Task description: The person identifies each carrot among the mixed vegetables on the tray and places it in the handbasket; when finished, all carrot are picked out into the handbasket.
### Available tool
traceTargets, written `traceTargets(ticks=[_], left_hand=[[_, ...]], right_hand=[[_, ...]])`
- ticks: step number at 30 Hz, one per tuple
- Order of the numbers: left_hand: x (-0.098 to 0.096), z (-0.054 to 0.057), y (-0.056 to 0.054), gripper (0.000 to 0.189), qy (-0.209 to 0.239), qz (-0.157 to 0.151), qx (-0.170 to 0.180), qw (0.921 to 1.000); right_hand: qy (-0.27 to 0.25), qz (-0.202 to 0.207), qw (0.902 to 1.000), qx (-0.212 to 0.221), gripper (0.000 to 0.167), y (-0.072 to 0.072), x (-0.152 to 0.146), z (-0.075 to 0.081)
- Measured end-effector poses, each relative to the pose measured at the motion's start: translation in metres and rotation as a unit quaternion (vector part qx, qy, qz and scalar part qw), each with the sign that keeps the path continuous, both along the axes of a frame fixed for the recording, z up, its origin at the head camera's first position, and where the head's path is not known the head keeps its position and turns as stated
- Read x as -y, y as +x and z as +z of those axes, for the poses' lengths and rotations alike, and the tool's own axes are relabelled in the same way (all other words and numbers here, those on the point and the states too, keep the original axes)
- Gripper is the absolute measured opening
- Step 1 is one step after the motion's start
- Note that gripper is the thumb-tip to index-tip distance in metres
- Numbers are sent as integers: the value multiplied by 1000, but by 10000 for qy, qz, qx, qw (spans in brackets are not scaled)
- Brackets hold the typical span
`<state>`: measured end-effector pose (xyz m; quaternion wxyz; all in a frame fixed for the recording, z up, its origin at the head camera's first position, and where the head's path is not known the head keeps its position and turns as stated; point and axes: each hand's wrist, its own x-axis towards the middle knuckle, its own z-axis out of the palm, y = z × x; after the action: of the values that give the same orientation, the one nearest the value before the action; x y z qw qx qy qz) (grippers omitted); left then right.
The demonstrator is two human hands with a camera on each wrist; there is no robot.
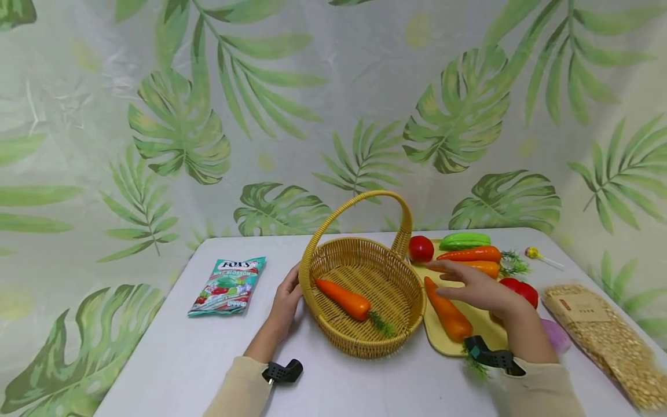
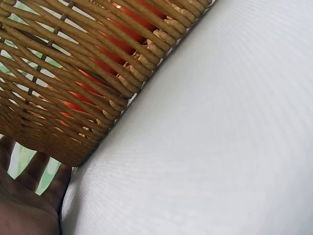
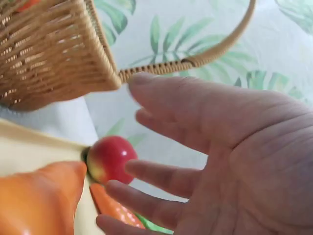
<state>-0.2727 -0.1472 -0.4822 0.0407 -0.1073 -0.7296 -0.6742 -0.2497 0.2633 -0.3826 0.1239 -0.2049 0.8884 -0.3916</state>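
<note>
A tan wicker basket (image 1: 365,348) with a tall handle stands mid-table, and a carrot (image 1: 346,301) with a green top lies inside it. My left hand (image 1: 285,304) rests against the basket's left side; in the left wrist view its fingers (image 2: 34,169) spread along the weave. Over the yellow cutting board (image 1: 436,340), my right hand (image 1: 474,288) hovers with fingers extended, holding nothing. Below it another carrot (image 1: 448,313) lies near the board's left edge. In the right wrist view, a round red fruit (image 3: 112,156) shows beyond the fingertips.
Two more carrots (image 1: 471,253) and a green vegetable (image 1: 465,240) lie at the board's back. Red produce (image 1: 521,289) and a purple vegetable (image 1: 556,336) sit right of it. Farther right are a lollipop (image 1: 532,253) and a bag of oats (image 1: 599,336). A Fox's candy bag (image 1: 229,286) lies left.
</note>
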Motion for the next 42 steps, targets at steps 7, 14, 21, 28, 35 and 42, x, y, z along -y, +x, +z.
traceTargets(ticks=[7, 14, 21, 28, 35, 42], left_hand=[[0, 1, -1, 47, 26, -5, -48, 10000], [0, 0, -1, 47, 42, -3, -29, 10000], [0, 1, 0, 46, 111, -14, -61, 9999], [0, 1, -1, 46, 72, -13, -66, 10000], [0, 1, -1, 47, 109, -14, -40, 9999], [-1, 2, 1, 46, 86, -10, -19, 10000]], right_hand=[[-307, 426, 9960, 718, 56, -5, -10, -9], [-215, 326, 9928, 1136, 54, -6, -10, -15], [266, 273, 9961, 799, 44, -10, -12, -24], [506, 303, 9952, 779, 41, -12, -12, -28], [624, 297, 9943, 806, 43, -13, -10, -29], [624, 206, 9959, 615, 42, -12, -11, -29]])
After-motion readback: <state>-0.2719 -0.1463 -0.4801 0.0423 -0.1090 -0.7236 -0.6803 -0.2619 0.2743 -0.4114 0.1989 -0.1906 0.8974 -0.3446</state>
